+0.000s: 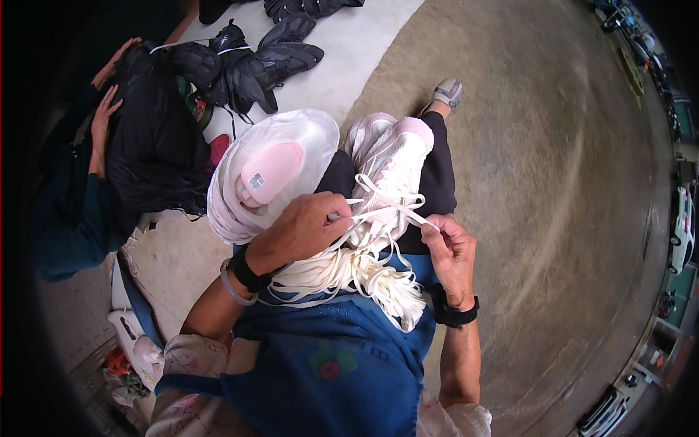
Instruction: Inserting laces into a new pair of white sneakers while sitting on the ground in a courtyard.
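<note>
A pair of white and pale pink sneakers rests on my lap, toes pointing away from me. White shoelace forms loops and a crossing over the nearer sneaker. My left hand is closed round one part of the lace, left of the shoe. On the other side my right hand pinches another part between thumb and fingertips, and the lace runs taut toward the shoe. A thick bundle of loose cream laces lies on my blue apron, just below the sneakers.
To my left stands a whitish translucent bag with pink insoles inside. Several black shoes lie on a pale sheet beyond. At the far left another person's hands rest on black material. Concrete floor stretches to the right.
</note>
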Demonstrator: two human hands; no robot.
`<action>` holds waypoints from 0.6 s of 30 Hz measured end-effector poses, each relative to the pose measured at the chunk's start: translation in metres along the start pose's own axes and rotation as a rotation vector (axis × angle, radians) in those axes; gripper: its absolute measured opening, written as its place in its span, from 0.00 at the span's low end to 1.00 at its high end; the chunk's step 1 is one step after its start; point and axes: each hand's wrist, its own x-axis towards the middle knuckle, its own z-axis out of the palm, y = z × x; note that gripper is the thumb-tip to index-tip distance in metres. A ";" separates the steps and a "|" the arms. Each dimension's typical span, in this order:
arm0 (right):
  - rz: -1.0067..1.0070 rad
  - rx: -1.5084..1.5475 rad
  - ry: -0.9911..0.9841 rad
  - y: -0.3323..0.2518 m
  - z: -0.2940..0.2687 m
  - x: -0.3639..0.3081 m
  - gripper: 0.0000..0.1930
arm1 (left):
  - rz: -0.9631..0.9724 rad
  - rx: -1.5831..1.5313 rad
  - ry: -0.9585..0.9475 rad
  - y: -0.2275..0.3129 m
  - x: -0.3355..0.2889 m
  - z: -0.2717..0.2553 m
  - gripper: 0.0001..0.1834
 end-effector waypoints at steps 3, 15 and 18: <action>-0.065 -0.082 0.006 -0.002 0.001 0.003 0.05 | 0.122 0.079 -0.016 -0.001 -0.004 0.003 0.06; -0.165 -0.139 0.045 -0.021 0.004 0.014 0.05 | 0.117 0.005 -0.004 -0.004 -0.005 0.008 0.06; -0.353 -0.420 0.085 -0.021 -0.012 0.022 0.05 | 0.007 -0.053 0.014 -0.011 -0.005 0.004 0.08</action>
